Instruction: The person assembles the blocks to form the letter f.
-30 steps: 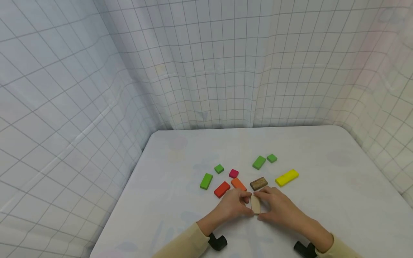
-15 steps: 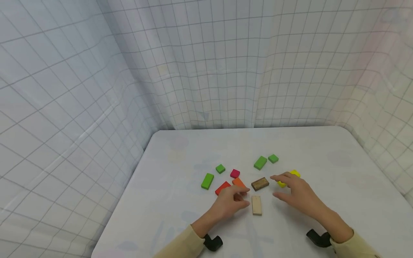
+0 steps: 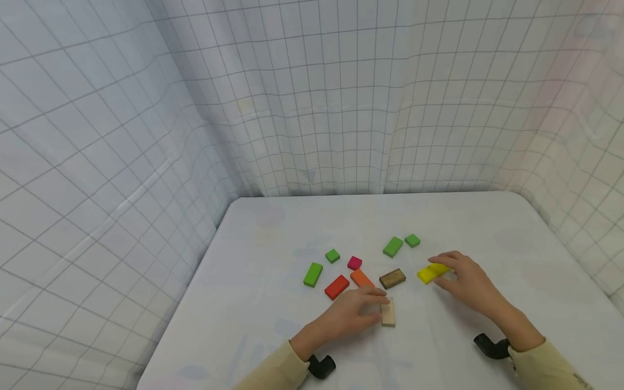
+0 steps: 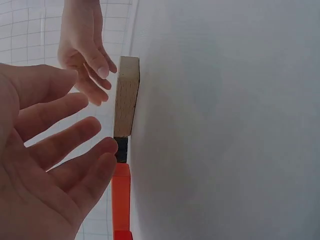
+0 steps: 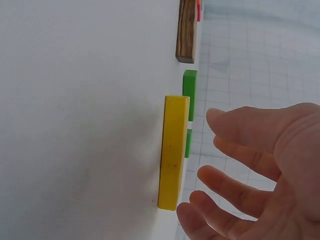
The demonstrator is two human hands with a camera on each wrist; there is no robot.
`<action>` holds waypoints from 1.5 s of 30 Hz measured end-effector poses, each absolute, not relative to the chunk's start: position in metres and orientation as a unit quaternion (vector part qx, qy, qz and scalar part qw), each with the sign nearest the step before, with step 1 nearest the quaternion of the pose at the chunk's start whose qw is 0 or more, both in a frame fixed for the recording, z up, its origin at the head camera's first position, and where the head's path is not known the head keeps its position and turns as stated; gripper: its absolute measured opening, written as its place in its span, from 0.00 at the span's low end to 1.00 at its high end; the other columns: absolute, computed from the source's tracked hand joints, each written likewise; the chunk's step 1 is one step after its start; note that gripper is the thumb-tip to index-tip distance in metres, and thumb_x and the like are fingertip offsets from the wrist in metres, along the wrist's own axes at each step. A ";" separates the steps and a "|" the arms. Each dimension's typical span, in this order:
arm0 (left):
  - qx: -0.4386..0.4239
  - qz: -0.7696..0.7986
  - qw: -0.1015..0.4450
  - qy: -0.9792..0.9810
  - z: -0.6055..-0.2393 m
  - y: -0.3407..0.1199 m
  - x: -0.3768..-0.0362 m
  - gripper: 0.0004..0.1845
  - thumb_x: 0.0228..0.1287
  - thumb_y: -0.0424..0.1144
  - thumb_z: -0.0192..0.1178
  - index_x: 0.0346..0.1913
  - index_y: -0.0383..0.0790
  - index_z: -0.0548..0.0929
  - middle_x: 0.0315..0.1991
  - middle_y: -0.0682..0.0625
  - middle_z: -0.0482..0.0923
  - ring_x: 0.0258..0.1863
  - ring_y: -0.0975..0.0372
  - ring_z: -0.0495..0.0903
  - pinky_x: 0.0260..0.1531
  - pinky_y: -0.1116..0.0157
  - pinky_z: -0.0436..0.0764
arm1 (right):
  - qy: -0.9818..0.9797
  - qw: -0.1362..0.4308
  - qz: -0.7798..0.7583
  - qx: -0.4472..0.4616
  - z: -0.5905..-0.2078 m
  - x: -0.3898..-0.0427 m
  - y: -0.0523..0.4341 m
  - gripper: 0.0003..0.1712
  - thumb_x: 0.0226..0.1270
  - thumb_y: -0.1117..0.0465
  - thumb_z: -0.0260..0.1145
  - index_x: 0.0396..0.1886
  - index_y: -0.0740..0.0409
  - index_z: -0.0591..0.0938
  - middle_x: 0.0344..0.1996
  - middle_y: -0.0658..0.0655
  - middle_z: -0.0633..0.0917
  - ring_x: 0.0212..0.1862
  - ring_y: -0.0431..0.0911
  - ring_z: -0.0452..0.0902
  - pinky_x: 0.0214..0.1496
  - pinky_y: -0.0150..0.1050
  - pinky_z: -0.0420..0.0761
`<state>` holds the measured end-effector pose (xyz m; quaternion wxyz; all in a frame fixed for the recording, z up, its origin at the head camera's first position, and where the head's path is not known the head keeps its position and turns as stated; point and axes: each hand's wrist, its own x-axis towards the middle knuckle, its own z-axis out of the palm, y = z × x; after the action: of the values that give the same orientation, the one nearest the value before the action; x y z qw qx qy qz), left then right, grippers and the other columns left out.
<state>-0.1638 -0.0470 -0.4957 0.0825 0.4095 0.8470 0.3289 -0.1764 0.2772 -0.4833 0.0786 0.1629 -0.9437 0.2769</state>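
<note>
**Blocks crowd the middle; the edges lie open**

The surface (image 3: 273,227) is bare along its far strip, its left side and its right side, so a hand can pass there unhindered. The middle is cluttered: two green blocks (image 3: 312,274) (image 3: 332,255) on the left, then the pink block (image 3: 354,262), red block (image 3: 337,286) and orange block (image 3: 361,278) close together, the dark wooden block (image 3: 392,278) just right of them, and two more green blocks (image 3: 392,246) (image 3: 412,240) farther back. A narrow gap runs between the dark wooden block and the yellow block (image 3: 431,272). The left hand (image 3: 352,314) and the pale wooden block (image 3: 388,312) fill the near middle; the right hand (image 3: 465,281) covers the yellow block's right end. Checked curtains (image 3: 312,97) close off the far, left and right sides.
</note>
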 end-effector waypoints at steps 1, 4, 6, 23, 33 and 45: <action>0.422 0.323 0.084 0.843 -0.496 -0.047 -0.164 0.18 0.72 0.39 0.62 0.63 0.46 0.83 0.63 0.57 0.76 0.62 0.69 0.74 0.58 0.72 0.73 | -0.944 0.079 0.275 0.165 -0.485 -0.177 0.278 0.26 0.59 0.67 0.75 0.59 0.59 0.83 0.54 0.63 0.80 0.55 0.62 0.76 0.52 0.61 0.78; 0.451 0.304 0.087 0.835 -0.495 -0.048 -0.163 0.19 0.73 0.39 0.62 0.64 0.45 0.82 0.66 0.57 0.74 0.64 0.70 0.72 0.59 0.74 0.72 | -0.945 0.080 0.265 0.174 -0.489 -0.179 0.281 0.26 0.59 0.69 0.75 0.59 0.60 0.83 0.55 0.65 0.80 0.56 0.64 0.75 0.54 0.64 0.76; 0.464 0.297 0.085 0.830 -0.495 -0.048 -0.163 0.20 0.73 0.40 0.62 0.65 0.45 0.81 0.66 0.57 0.74 0.65 0.70 0.71 0.60 0.74 0.71 | -0.946 0.079 0.258 0.179 -0.491 -0.182 0.283 0.25 0.58 0.70 0.75 0.58 0.61 0.84 0.55 0.66 0.80 0.56 0.65 0.75 0.55 0.64 0.75; 0.485 0.233 0.104 0.836 -0.495 -0.051 -0.163 0.20 0.75 0.45 0.58 0.66 0.47 0.80 0.72 0.59 0.68 0.74 0.67 0.60 0.68 0.67 0.65 | -0.957 0.085 0.217 0.173 -0.499 -0.190 0.283 0.21 0.58 0.69 0.76 0.53 0.60 0.87 0.51 0.63 0.82 0.52 0.61 0.77 0.51 0.60 0.78; 0.477 0.222 0.108 0.844 -0.494 -0.052 -0.162 0.21 0.76 0.46 0.57 0.67 0.48 0.79 0.73 0.61 0.66 0.75 0.66 0.58 0.68 0.66 0.65 | -0.967 0.068 0.204 0.137 -0.498 -0.186 0.279 0.19 0.59 0.59 0.77 0.50 0.57 0.87 0.35 0.52 0.81 0.36 0.48 0.75 0.36 0.45 0.76; 0.478 0.211 0.100 0.847 -0.494 -0.053 -0.163 0.22 0.76 0.47 0.57 0.69 0.51 0.77 0.72 0.63 0.66 0.74 0.69 0.57 0.68 0.66 0.65 | -0.954 -0.049 0.256 0.146 -0.488 -0.182 0.276 0.48 0.53 0.46 0.81 0.71 0.59 0.72 0.52 0.62 0.77 0.35 0.43 0.73 0.36 0.39 0.77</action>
<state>-0.1625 -0.0531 -0.4943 0.1002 0.4784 0.8466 0.2109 -0.1816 0.2756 -0.4882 -0.0485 0.1455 -0.9543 0.2564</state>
